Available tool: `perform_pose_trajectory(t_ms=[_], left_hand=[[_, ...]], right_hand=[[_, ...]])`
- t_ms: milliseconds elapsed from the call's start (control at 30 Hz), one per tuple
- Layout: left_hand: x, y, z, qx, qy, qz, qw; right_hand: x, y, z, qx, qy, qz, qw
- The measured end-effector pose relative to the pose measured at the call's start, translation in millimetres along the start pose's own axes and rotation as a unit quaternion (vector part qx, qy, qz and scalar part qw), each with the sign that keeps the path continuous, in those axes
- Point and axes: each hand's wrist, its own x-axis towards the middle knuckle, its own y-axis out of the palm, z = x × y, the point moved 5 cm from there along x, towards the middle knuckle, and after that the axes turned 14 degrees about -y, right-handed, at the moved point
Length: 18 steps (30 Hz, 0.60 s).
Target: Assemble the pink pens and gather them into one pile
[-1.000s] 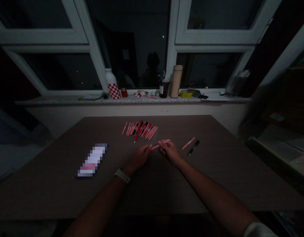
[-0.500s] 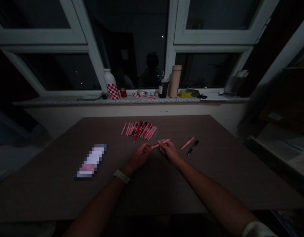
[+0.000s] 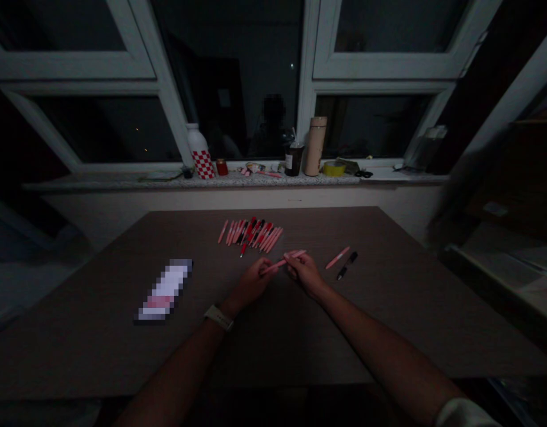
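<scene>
My left hand [image 3: 250, 283] and my right hand [image 3: 305, 273] meet over the middle of a brown table [image 3: 99, 332], both closed on one pink pen [image 3: 282, 261] that runs between them. The left fingers pinch its near end, the right fingers grip its far half. Behind the hands lies a row of several pink, red and black pens [image 3: 252, 233]. To the right of my right hand lie a single pink pen [image 3: 338, 257] and a black pen [image 3: 347, 265]. A watch is on my left wrist.
A flat blurred rectangle [image 3: 165, 289] lies on the table's left half. The windowsill behind carries a red-checked bottle [image 3: 201, 152], a small red jar [image 3: 221, 166], a dark cup [image 3: 293, 159], a tan flask [image 3: 315, 146] and yellow tape [image 3: 334, 169]. Dark shelving stands at the right.
The hands have stayed in place. The pink pen's near end now reaches a little further into my left fingers.
</scene>
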Motion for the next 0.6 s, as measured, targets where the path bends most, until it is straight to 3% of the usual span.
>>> perform_pose_trajectory(t_ms=[367, 600], left_hand=[[-1.3, -2.9, -3.2, 0.005, -0.018, 0.007, 1.0], [-0.4, -2.2, -2.5, -0.011, 0.011, -0.009, 1.0]], right_hand=[[1.0, -2.0, -2.6, -0.012, -0.007, 0.0, 1.0], [1.2, -1.3, 1.0, -0.007, -0.014, -0.01, 1.0]])
